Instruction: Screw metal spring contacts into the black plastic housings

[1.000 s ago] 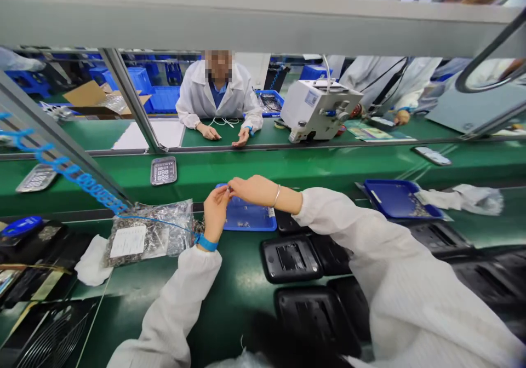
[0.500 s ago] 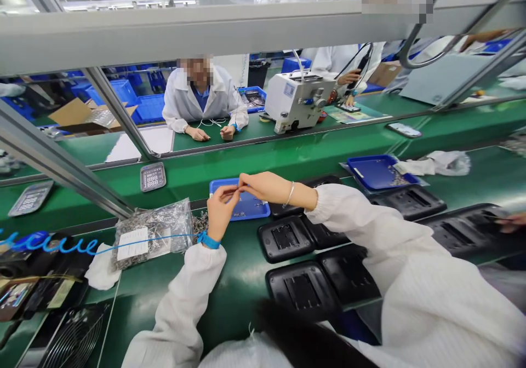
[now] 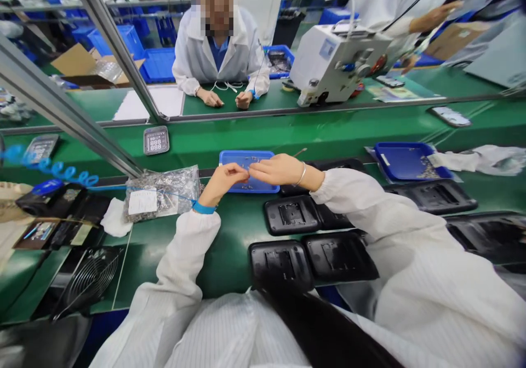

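Observation:
Over the small blue tray (image 3: 263, 188), both hands are close together, fingertips almost meeting. My left hand (image 3: 222, 183), with a blue strap at the wrist, is closed in a pinch; whatever lies between its fingers is too small to name. Fingers pressed together, my right hand (image 3: 281, 170) reaches in from the other side, and its fingertips hide anything they hold. Tiny metal parts (image 3: 247, 187) are scattered in the tray. Beside my right forearm lie black plastic housings (image 3: 291, 214) in rows, recessed sides up. A thin stick-like piece (image 3: 302, 151) shows just past my right wrist.
A clear bag of small metal parts (image 3: 164, 193) lies left of the tray. Another blue tray (image 3: 400, 157) is at the right, beside crumpled plastic (image 3: 489, 159). A metal post (image 3: 110, 39) rises at left. Across the bench sit a co-worker (image 3: 222, 56) and a white machine (image 3: 329, 61).
The camera view has tilted down and shifted. My hands have lowered towards the blue tray and their fingertips have drawn slightly apart. The far co-worker's hands remain on the bench.

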`<state>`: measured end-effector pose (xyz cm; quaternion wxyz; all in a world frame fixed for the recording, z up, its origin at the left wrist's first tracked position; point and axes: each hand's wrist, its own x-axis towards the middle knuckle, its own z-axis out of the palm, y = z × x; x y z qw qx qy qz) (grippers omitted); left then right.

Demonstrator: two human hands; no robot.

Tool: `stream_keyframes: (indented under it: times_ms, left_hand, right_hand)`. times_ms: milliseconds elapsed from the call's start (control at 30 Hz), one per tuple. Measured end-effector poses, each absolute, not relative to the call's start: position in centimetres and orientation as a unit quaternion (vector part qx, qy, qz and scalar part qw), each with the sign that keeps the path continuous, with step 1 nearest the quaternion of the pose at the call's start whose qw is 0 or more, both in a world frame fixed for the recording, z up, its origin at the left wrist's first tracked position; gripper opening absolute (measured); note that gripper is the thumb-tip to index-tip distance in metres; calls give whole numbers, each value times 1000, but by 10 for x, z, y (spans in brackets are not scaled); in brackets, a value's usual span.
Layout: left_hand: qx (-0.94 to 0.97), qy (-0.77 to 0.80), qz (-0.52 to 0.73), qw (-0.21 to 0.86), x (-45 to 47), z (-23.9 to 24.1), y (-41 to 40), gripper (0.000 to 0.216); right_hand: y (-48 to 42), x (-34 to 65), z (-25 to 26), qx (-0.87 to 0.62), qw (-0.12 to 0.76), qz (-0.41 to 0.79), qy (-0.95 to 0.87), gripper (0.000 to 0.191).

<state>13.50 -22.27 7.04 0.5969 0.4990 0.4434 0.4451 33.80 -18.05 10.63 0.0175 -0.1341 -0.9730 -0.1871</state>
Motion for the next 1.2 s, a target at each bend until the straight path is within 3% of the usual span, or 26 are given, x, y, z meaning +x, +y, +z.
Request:
stream_keyframes:
  times_ms: [200,433,633,767,833,1000,1200]
  left_hand:
    - [386,403,446,700,139,71,-226,30]
    - [515,459,470,550,143,64,-221,21]
    - [329,411,483,700,161,54,-224,10]
    - [251,413,540,689,179,50,-229,13]
    - [302,429,540,658,178,51,-229,4]
    - [441,489,492,570,156,58,-221,20]
    - [478,485,468,564,144,63,-218,23]
  right_hand:
    - [-168,345,106,-42,71,-237,-968,29]
    - [-154,355,95,-7,49,-234,-971,30]
    - [-155,353,93,-38,-24,-134,-990,37]
    - [-155,355,104,-60,-76,-125,-987,42]
    - [-153,356,107,-41,-58,-154,-985,39]
    - [-149,355,100,-10,37,-221,-975,28]
    - [-153,349,89,3,79,-277,-958,28]
